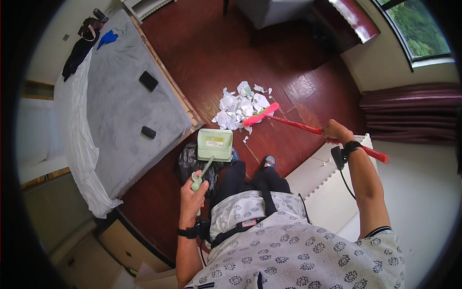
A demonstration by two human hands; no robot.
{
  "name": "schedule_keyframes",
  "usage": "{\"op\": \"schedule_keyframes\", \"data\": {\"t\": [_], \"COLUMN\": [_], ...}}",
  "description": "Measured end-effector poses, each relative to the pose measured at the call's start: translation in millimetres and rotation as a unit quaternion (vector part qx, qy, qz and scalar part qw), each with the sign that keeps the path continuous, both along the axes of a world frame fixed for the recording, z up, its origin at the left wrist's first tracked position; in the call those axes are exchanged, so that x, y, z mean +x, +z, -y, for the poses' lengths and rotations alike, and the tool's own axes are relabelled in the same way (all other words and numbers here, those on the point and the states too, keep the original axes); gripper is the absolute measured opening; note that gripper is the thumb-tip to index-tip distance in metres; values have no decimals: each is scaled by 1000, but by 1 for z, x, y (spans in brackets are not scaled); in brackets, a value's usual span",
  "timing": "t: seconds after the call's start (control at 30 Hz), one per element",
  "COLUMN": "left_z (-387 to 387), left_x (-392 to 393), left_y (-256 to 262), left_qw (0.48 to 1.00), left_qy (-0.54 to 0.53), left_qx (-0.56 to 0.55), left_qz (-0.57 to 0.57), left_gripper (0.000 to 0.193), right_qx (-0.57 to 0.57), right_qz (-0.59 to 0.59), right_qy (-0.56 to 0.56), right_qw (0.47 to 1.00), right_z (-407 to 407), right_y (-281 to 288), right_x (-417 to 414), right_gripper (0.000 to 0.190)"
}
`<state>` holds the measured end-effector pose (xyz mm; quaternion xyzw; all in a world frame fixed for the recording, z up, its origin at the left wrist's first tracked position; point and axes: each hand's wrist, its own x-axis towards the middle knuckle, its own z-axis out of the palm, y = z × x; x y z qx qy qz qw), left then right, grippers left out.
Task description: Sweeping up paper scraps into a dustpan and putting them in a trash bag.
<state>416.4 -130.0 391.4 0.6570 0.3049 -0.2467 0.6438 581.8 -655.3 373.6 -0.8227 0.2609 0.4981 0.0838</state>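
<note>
My left hand [194, 197] grips the handle of a light green dustpan [214, 144], whose pan carries a label with writing. Beneath and beside the pan lies a black plastic bag [188, 160]. In my right hand [335, 130] is the red stick of a broom [296, 125]. Its pink bristle head [261, 115] lies over the near right side of a pile of crumpled white paper [234, 106]. A few smaller scraps [245, 139] are scattered around the pile on the floor. The pan is just short of the pile, on its near left side.
A bed with a grey cover [122, 94] takes up the left, with two dark objects on it. The dark red wood floor [195, 47] stretches ahead. To my right stands a white cabinet [314, 168], beyond it a purple curtain [408, 112]. A grey armchair [270, 14] is at the top.
</note>
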Motion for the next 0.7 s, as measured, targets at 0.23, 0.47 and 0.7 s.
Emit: {"op": "schedule_keyframes", "data": {"t": [0.23,0.47,0.7], "left_z": [7,19,61], "left_x": [8,15,6], "left_y": [-16,-18,-20], "left_qw": [999,999,1000], "left_qy": [-51,-39,21], "left_qx": [2,-9,15], "left_qz": [9,18,17], "left_gripper": [53,54,52], "right_qx": [-7,88,223], "right_qz": [69,168,192], "right_qy": [-5,-122,-183], "right_qw": [998,974,938], "right_z": [14,68,77], "right_y": [60,32,-87], "right_x": [-13,-29,-59], "right_gripper": [17,41,46]}}
